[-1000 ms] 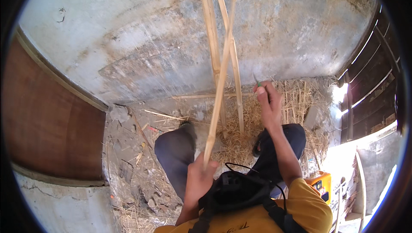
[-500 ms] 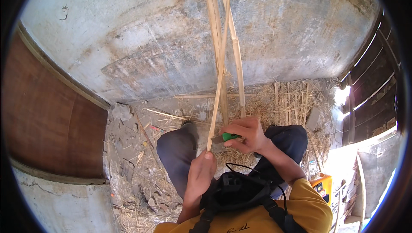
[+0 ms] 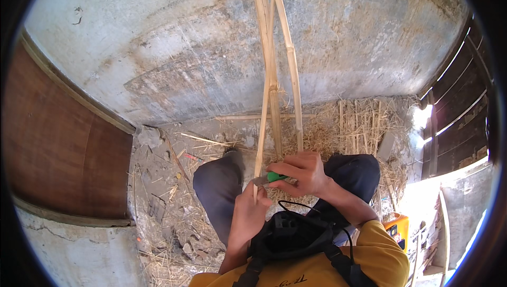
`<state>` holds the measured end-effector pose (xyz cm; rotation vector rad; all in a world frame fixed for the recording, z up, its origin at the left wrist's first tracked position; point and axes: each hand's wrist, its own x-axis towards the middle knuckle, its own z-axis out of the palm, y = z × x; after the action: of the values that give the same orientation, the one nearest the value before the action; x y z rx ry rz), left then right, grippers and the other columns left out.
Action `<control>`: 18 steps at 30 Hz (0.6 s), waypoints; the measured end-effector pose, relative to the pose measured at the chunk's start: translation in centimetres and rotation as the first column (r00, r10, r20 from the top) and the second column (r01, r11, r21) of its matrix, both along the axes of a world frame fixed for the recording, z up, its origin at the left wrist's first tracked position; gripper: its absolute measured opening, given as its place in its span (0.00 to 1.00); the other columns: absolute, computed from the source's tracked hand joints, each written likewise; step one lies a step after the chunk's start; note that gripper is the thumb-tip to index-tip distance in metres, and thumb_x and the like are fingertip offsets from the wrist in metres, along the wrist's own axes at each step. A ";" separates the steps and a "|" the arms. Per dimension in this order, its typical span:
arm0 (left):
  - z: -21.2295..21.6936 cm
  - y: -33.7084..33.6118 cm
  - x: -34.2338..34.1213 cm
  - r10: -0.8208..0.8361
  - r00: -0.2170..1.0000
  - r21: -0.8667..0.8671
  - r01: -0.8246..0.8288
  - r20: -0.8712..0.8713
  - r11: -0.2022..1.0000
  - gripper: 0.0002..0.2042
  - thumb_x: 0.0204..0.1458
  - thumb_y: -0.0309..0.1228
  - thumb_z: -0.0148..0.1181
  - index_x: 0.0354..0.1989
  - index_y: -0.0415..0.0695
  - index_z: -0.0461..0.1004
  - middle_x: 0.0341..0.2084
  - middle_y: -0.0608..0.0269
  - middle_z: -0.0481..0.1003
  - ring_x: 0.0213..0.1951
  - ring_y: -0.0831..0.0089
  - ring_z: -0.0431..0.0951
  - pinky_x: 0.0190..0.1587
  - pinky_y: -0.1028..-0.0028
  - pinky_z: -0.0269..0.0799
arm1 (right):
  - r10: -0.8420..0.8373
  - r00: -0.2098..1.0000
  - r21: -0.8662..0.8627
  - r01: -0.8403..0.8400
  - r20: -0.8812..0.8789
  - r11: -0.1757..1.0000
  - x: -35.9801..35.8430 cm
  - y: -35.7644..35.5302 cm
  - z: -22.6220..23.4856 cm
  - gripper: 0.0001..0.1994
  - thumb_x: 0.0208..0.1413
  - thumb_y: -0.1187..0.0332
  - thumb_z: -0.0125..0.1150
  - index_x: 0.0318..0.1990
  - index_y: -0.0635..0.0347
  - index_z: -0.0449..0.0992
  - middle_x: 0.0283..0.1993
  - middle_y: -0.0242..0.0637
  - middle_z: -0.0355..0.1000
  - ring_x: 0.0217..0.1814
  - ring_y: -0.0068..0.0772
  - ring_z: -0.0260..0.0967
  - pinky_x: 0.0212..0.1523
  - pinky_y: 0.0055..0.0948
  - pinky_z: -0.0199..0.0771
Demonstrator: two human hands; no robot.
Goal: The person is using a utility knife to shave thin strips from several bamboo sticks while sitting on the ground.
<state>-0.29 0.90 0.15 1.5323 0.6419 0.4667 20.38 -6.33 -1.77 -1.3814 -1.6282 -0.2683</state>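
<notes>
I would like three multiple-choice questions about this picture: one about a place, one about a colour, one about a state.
1. Where do the top ends of the cane strips rest?
A. against the grey wall
B. flat on the straw
C. inside the orange box

2. What colour is the handle of the knife?
A. red
B. green
C. black

3. How is the right hand?
A. open and empty
B. closed around the knife
C. resting on the knee

Answers: 1 A, the strips lean up the wall; 2 B, green shows under the fingers; 3 B, the fingers curl over the handle while the left hand grips a strip.
</notes>
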 end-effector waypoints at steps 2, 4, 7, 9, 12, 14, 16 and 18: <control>-0.6 0.0 0.3 0.017 1.000 0.104 -0.017 0.004 0.994 0.16 0.62 0.31 0.70 0.51 0.36 0.71 0.26 0.68 0.67 0.32 0.80 0.64 0.34 0.74 0.69 | 0.003 1.000 0.013 -0.003 -0.017 1.000 -0.4 0.2 -0.2 0.15 0.49 0.57 0.80 0.43 0.48 0.86 0.23 0.26 0.72 0.20 0.33 0.72 0.22 0.32 0.70; -0.5 -0.1 0.5 0.045 0.999 0.073 -0.046 0.013 0.996 0.18 0.59 0.28 0.73 0.51 0.35 0.71 0.26 0.65 0.69 0.32 0.79 0.65 0.35 0.73 0.70 | -0.001 1.000 -0.013 0.001 -0.019 1.000 -0.8 0.0 -0.1 0.15 0.49 0.58 0.80 0.43 0.48 0.86 0.24 0.26 0.73 0.20 0.33 0.72 0.22 0.32 0.71; -0.2 0.0 0.7 0.056 0.998 0.150 -0.053 -0.013 0.987 0.19 0.59 0.28 0.74 0.51 0.35 0.71 0.27 0.61 0.72 0.32 0.78 0.66 0.36 0.73 0.71 | -0.008 1.000 -0.028 0.007 -0.022 1.000 -0.9 -0.1 -0.2 0.15 0.48 0.58 0.80 0.43 0.48 0.86 0.24 0.26 0.73 0.20 0.33 0.72 0.22 0.31 0.71; 0.4 0.0 0.9 0.064 0.997 0.205 -0.056 -0.031 0.977 0.18 0.59 0.29 0.74 0.50 0.34 0.71 0.27 0.59 0.73 0.30 0.76 0.67 0.35 0.73 0.72 | -0.012 1.000 -0.031 0.011 -0.024 0.999 -0.9 -0.1 -0.2 0.15 0.48 0.58 0.80 0.43 0.48 0.86 0.24 0.26 0.73 0.20 0.33 0.72 0.22 0.31 0.71; 1.2 -0.2 1.2 0.085 0.995 0.246 -0.070 -0.049 0.967 0.18 0.59 0.30 0.73 0.49 0.34 0.71 0.26 0.56 0.74 0.28 0.73 0.67 0.34 0.72 0.72 | -0.032 0.999 -0.037 0.032 -0.018 0.999 -0.9 -0.2 -0.2 0.15 0.48 0.58 0.80 0.43 0.47 0.86 0.23 0.26 0.72 0.20 0.32 0.72 0.22 0.31 0.71; 1.0 -0.2 1.2 0.097 0.992 0.287 -0.072 -0.076 0.955 0.18 0.60 0.30 0.73 0.49 0.33 0.71 0.25 0.53 0.75 0.27 0.72 0.67 0.32 0.72 0.72 | -0.060 0.998 -0.045 0.060 0.000 0.997 -1.0 -0.3 0.1 0.15 0.48 0.58 0.80 0.43 0.47 0.86 0.23 0.25 0.72 0.20 0.32 0.72 0.22 0.30 0.71; 1.5 -0.4 1.1 0.103 0.989 0.288 -0.068 -0.107 0.955 0.18 0.60 0.30 0.72 0.49 0.33 0.71 0.24 0.52 0.74 0.26 0.71 0.66 0.32 0.71 0.72 | -0.083 0.996 -0.032 0.084 0.019 0.996 -1.1 -0.3 0.4 0.15 0.48 0.57 0.80 0.43 0.46 0.86 0.23 0.25 0.72 0.20 0.31 0.72 0.22 0.30 0.71; 1.6 -0.5 1.1 0.106 0.987 0.292 -0.066 -0.123 0.954 0.17 0.60 0.30 0.72 0.49 0.33 0.71 0.24 0.51 0.72 0.25 0.71 0.66 0.32 0.71 0.72 | -0.105 0.994 -0.024 0.106 0.030 0.994 -1.2 -0.4 0.4 0.15 0.48 0.57 0.80 0.42 0.46 0.86 0.23 0.25 0.71 0.19 0.31 0.71 0.22 0.30 0.70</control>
<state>0.86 0.40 1.78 1.8291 0.7758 0.5417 19.21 -6.74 -1.35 -1.4916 -1.5890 -0.3314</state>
